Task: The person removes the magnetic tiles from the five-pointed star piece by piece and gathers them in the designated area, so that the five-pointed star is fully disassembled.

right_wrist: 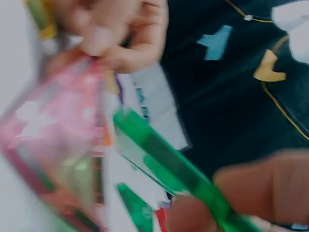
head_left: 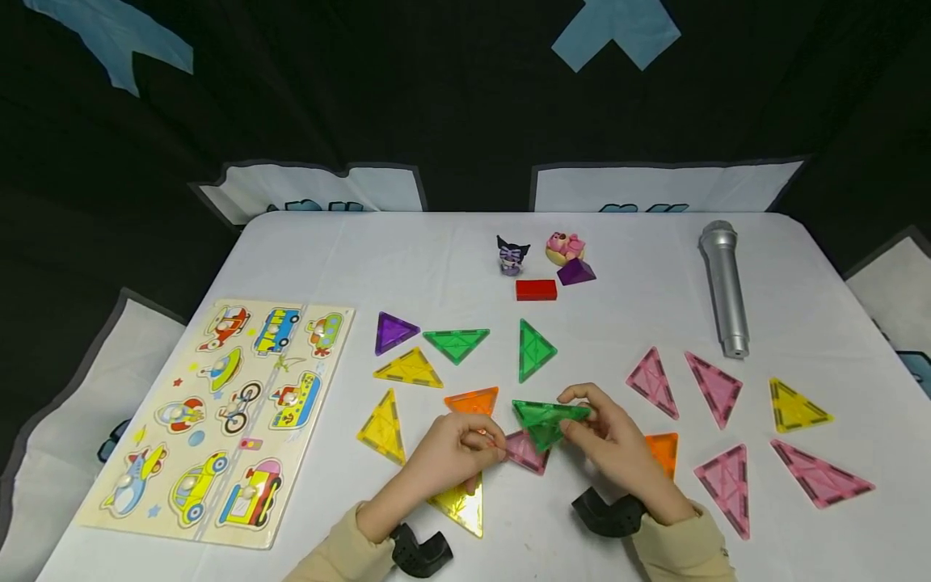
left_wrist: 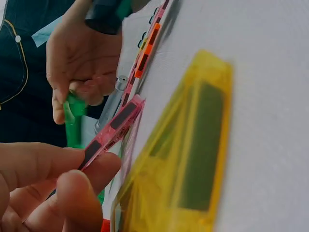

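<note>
With thumb and fingers my left hand [head_left: 461, 449] pinches a pink translucent triangle tile [head_left: 529, 454] by one corner. The left wrist view shows the dark strips along the edge of that pink tile [left_wrist: 123, 118]. My right hand [head_left: 611, 440] grips a green triangle tile [head_left: 547, 419] by its right end, tilted above the table. In the head view the green tile partly covers the pink one; whether they touch I cannot tell. Beneath my left hand lies a yellow triangle tile [head_left: 464, 508], partly hidden. An orange tile [head_left: 473, 402] lies just behind that hand.
A wooden picture puzzle board [head_left: 218, 420] occupies the left side. More triangle tiles, such as a pink one [head_left: 653, 382] and a purple one [head_left: 395, 331], are scattered around. Toward the back stand a small figurine [head_left: 512, 255], a red block [head_left: 536, 290] and a silver microphone [head_left: 725, 291].
</note>
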Action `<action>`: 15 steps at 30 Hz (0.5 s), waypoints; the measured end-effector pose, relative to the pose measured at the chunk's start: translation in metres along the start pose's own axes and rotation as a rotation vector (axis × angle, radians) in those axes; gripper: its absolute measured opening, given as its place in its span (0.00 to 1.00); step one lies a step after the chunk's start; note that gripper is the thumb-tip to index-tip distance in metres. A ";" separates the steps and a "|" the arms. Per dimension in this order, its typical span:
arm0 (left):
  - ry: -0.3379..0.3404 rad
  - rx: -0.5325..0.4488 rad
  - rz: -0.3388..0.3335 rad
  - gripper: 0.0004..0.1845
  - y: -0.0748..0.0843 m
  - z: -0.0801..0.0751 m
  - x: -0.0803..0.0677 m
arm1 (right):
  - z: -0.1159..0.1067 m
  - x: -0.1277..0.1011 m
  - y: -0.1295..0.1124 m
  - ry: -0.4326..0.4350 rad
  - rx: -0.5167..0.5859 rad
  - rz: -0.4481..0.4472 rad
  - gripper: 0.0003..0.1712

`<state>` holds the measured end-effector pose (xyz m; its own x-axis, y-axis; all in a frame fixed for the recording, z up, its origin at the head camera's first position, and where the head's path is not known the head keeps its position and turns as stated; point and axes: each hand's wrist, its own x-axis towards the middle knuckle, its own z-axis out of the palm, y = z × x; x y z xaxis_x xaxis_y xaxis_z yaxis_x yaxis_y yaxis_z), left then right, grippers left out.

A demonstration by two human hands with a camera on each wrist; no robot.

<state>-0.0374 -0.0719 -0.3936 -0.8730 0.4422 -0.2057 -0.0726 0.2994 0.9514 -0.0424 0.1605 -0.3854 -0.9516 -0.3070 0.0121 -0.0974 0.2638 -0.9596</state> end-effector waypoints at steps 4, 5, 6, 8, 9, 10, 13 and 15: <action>-0.030 0.075 0.020 0.02 -0.002 0.005 0.000 | -0.014 0.001 -0.003 0.149 0.045 0.081 0.14; -0.033 0.105 0.031 0.03 -0.002 0.006 -0.001 | -0.017 0.002 -0.004 0.193 0.034 0.108 0.15; -0.036 0.138 0.044 0.04 -0.002 0.007 -0.002 | -0.019 0.003 -0.004 0.232 0.015 0.135 0.16; -0.035 0.218 0.071 0.05 -0.002 0.010 -0.004 | -0.021 0.006 -0.003 0.295 -0.041 0.167 0.19; -0.029 0.264 0.084 0.05 -0.001 0.011 -0.004 | -0.022 0.008 -0.002 0.317 -0.063 0.174 0.20; -0.022 0.306 0.098 0.05 -0.001 0.013 -0.005 | -0.022 0.011 0.000 0.338 -0.097 0.188 0.20; -0.016 0.373 0.116 0.06 0.002 0.016 -0.006 | -0.020 0.019 0.005 0.344 -0.131 0.217 0.22; -0.011 0.381 0.129 0.06 0.003 0.018 -0.006 | -0.019 0.021 0.008 0.326 -0.165 0.219 0.23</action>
